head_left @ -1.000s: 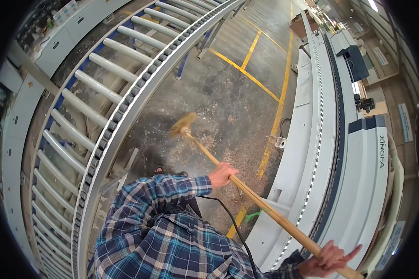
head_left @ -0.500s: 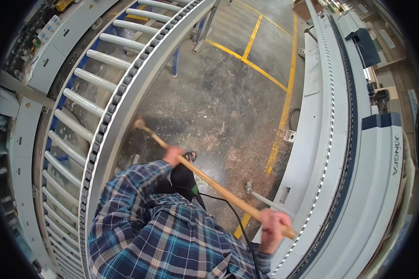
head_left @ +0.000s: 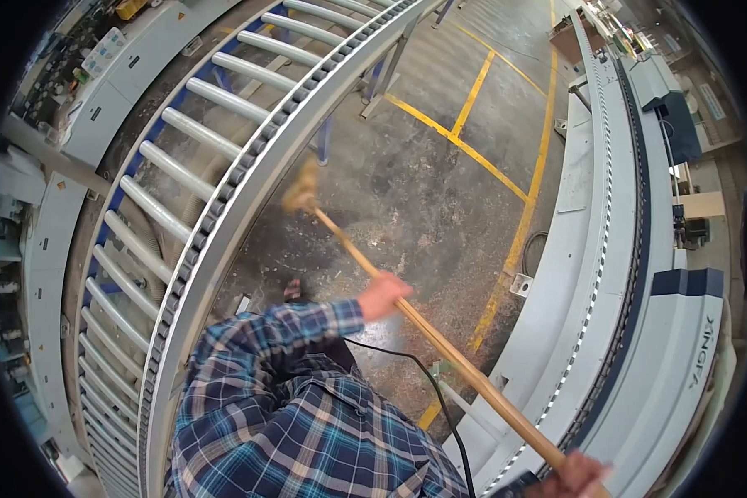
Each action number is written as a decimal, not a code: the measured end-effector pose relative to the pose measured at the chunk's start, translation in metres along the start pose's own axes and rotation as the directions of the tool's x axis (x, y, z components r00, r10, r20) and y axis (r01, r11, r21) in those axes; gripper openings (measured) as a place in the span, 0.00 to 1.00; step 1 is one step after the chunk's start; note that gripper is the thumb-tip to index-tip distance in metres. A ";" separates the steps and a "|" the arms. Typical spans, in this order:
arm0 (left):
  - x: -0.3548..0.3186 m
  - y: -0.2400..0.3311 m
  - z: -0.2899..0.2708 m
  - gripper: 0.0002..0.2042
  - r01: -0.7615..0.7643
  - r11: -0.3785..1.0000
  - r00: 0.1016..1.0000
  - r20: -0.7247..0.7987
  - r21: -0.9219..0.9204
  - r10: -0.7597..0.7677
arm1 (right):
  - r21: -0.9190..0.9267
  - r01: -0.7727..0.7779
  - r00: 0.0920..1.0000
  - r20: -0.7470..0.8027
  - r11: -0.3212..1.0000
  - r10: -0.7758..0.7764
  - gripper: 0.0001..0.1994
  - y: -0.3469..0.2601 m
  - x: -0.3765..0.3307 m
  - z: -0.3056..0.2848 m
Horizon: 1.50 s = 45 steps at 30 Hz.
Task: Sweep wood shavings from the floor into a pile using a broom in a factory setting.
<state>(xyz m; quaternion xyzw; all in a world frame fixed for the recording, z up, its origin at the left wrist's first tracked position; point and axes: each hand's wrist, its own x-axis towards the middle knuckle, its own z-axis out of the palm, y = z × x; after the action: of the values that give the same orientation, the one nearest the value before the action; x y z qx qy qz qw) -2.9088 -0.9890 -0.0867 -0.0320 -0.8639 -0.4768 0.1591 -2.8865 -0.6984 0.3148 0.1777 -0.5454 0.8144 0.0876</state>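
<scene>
Presently, my left hand [head_left: 383, 295] is closed around the broom [head_left: 473, 373], its fingers wrapped over the shaft nearer the head than the top end. My right hand [head_left: 583, 475], low at the right edge of the view, is curled round the shaft near its top; blur prevents me from telling how each finger lies. The shaft runs slantwise from there, up and leftward, to the head [head_left: 301, 189], a yellowish part that is likewise blurred. The head is just beside the conveyor [head_left: 201, 134], over the floor [head_left: 423, 199]; whether the two touch, I cannot tell. The conveyor, with grey rollers and blue legs, stands to my left. To my right stands a long, pale grey machine [head_left: 656, 398]; the upper shaft crosses in front of it, contact unclear. Yellow lines [head_left: 490, 170] mark the floor ahead, which is stained and flecked with pale specks. A black cable [head_left: 446, 407] curves between the shaft and my plaid shirt [head_left: 307, 423]
</scene>
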 end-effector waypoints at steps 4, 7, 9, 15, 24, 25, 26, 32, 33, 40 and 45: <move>-0.002 -0.136 -0.061 0.13 0.080 0.968 0.996 -0.066 0.238 -0.066 | -0.311 -0.330 0.944 -0.089 0.891 0.318 0.14 0.136 -0.008 0.011; -0.019 -0.238 -0.069 0.10 0.136 0.951 0.984 -0.149 0.276 -0.098 | -0.249 -0.404 0.913 -0.042 0.881 0.406 0.06 0.199 -0.027 0.053; -0.011 -0.254 -0.045 0.08 0.120 0.944 0.993 -0.025 0.307 -0.118 | -0.421 -0.351 0.929 -0.044 0.836 0.368 0.06 0.192 -0.019 0.067; 0.075 -0.095 0.012 0.12 0.027 0.984 0.957 0.288 -0.174 0.025 | -0.400 -0.148 0.987 -0.124 0.905 0.107 0.07 0.071 0.082 0.151; 0.082 -0.064 -0.072 0.08 0.045 0.998 0.997 0.067 -0.036 -0.042 | -0.043 -0.106 0.994 -0.031 0.993 0.105 0.09 0.060 0.104 0.150; 0.071 -0.098 -0.077 0.10 0.091 0.994 0.993 0.072 0.056 -0.095 | -0.049 -0.108 0.993 -0.046 0.993 0.106 0.09 0.088 0.096 0.142; 0.059 -0.133 -0.072 0.13 0.106 0.994 0.994 -0.013 0.027 -0.106 | -0.367 -0.208 0.973 -0.171 0.907 0.154 0.03 0.112 0.089 0.145; 0.076 -0.195 -0.038 0.14 -0.070 0.996 0.997 -0.026 -0.055 0.069 | -0.443 -0.199 0.977 -0.155 0.874 0.143 0.02 0.150 0.066 0.141; 0.093 -0.180 -0.021 0.14 -0.140 0.986 0.990 -0.046 -0.090 0.136 | -0.480 -0.193 0.965 -0.252 0.856 0.076 0.02 0.133 0.068 0.137; 0.159 -0.068 -0.040 0.15 -0.340 0.906 0.936 0.001 -0.254 0.351 | -0.139 0.177 0.975 0.163 0.974 -0.153 0.07 0.042 0.118 0.166; 0.212 -0.132 -0.076 0.14 -0.264 0.957 0.941 0.251 0.120 0.228 | -0.493 -0.184 0.850 -0.515 0.851 -0.114 0.05 0.116 0.082 0.143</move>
<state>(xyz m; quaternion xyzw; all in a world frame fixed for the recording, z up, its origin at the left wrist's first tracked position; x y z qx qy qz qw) -3.1181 -1.1447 -0.0920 -0.1837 -0.8996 -0.3786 0.1166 -2.9738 -0.8797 0.2959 -0.0931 -0.7044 0.6526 0.2631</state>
